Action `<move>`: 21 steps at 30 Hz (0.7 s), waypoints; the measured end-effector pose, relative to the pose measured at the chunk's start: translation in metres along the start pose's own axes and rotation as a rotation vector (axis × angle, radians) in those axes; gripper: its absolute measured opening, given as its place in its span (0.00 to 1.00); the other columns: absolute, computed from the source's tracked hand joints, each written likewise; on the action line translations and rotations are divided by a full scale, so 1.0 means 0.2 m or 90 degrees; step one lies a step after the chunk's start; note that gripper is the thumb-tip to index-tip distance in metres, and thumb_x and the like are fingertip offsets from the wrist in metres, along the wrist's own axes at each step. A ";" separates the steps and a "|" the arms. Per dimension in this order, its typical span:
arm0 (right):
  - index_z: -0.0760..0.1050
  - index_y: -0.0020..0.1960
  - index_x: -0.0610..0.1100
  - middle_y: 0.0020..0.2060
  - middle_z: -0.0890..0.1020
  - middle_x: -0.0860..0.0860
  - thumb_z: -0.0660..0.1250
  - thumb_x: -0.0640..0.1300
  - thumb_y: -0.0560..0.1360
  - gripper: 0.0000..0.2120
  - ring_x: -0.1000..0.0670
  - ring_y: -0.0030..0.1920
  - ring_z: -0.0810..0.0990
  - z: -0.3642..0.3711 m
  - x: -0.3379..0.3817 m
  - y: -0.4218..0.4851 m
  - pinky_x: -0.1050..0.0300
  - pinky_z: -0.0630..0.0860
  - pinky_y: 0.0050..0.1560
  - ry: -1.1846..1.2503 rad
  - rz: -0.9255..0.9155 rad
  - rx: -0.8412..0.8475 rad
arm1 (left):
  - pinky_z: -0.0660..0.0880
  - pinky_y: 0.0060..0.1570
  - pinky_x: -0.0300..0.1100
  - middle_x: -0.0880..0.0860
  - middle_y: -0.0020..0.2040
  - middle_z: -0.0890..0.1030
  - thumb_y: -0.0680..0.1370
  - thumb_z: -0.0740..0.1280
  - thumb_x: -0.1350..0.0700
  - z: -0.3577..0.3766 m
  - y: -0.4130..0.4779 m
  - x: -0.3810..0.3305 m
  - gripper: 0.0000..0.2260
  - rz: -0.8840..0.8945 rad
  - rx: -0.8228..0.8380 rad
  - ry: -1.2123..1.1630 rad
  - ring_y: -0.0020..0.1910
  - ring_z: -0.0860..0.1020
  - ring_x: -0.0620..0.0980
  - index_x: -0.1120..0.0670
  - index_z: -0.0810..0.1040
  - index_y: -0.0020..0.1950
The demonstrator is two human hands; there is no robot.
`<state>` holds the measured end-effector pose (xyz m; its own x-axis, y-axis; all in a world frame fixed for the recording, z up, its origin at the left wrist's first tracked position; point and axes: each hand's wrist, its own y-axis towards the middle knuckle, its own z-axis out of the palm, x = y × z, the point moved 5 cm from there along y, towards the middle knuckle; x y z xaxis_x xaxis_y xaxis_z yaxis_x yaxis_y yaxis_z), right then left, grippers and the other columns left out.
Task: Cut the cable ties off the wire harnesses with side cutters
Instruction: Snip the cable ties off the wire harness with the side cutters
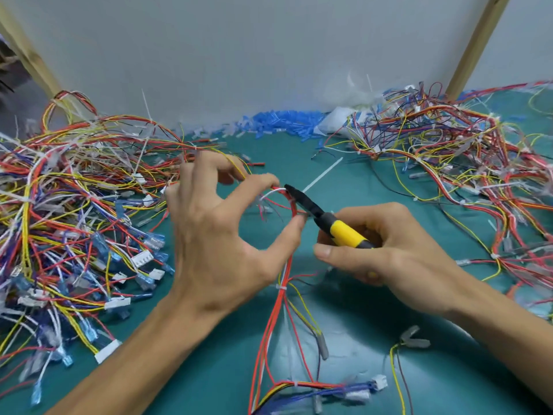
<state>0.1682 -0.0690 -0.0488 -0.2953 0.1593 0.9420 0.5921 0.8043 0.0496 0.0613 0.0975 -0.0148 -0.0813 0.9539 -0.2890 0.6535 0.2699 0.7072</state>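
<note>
My left hand [221, 232] pinches a red-wired harness [276, 319] between thumb and forefinger, bending its top into a small arc over the green mat. My right hand [386, 253] grips the yellow-and-black side cutters [326, 218]. Their black jaws sit at the arc, right by a white cable tie [273, 193] that sticks out near my left fingertip. Lower down, another white tie [282, 286] binds the same harness, and a third [294, 384] sits near its connectors at the bottom.
A big tangle of harnesses [68, 205] fills the left side, another tangle [454, 151] the right. Blue terminal sleeves [281, 119] and cut tie scraps lie along the grey back wall. A loose white tie strip [324, 174] lies on the green mat [359, 339].
</note>
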 end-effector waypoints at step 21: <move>0.81 0.48 0.37 0.35 0.80 0.41 0.73 0.56 0.77 0.20 0.46 0.29 0.78 0.03 -0.13 0.06 0.56 0.74 0.29 0.192 0.190 0.158 | 0.65 0.26 0.33 0.50 0.27 0.66 0.86 0.59 0.43 0.33 -0.12 -0.01 0.20 -0.192 0.316 -0.638 0.22 0.65 0.46 0.54 0.74 0.40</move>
<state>0.1787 -0.0613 -0.0747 0.1126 0.2600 0.9590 0.4106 0.8667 -0.2832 0.0941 0.0811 -0.0743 0.2036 0.2682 -0.9416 0.9507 0.1756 0.2556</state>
